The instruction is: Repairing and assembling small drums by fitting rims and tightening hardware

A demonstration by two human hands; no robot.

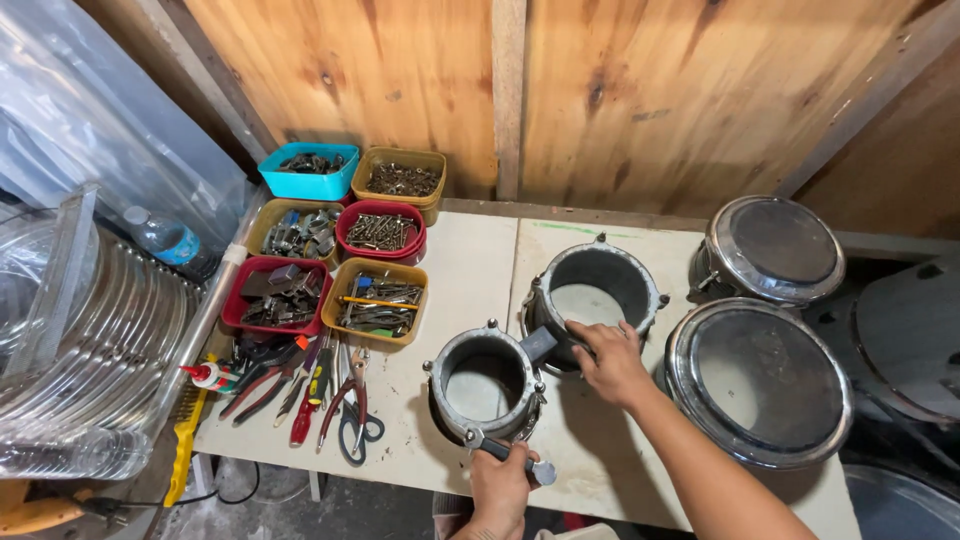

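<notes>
Head view, left hand (502, 487): bottom centre of the frame, its grip closed round the dark handle of a small tool (497, 447) whose metal head lies against the near rim of the smaller drum shell.
Head view, right hand (612, 362): right of centre, forearm coming in from the lower right; fingers curled over the near rim of the larger drum shell, grip closed on that rim.
Smaller drum shell (484, 387): grey metal, open-topped, with lugs round its rim; stands on the counter at lower centre.
Larger drum shell (594, 291): same kind, just behind and to the right of the smaller one, joined to it by a short dark bridge piece (537, 344).
Counter (465, 270): pale board running across the middle of the frame, in front of a wooden plank wall.
Finished drums: one large drum with a head (758, 380) at the right, near the right forearm; a smaller one (775, 246) behind it at upper right.
Trays (340, 240): six small plastic tubs at centre left, blue, mustard and red, holding screws and metal fittings.
Hand tools (320, 395): pliers, cutters and scissors with red and black handles, lying on the counter below the trays, beside a small glue bottle (208, 375).
Far left: a plastic water bottle (166, 240) and stacked clear ribbed plastic (90, 350).
</notes>
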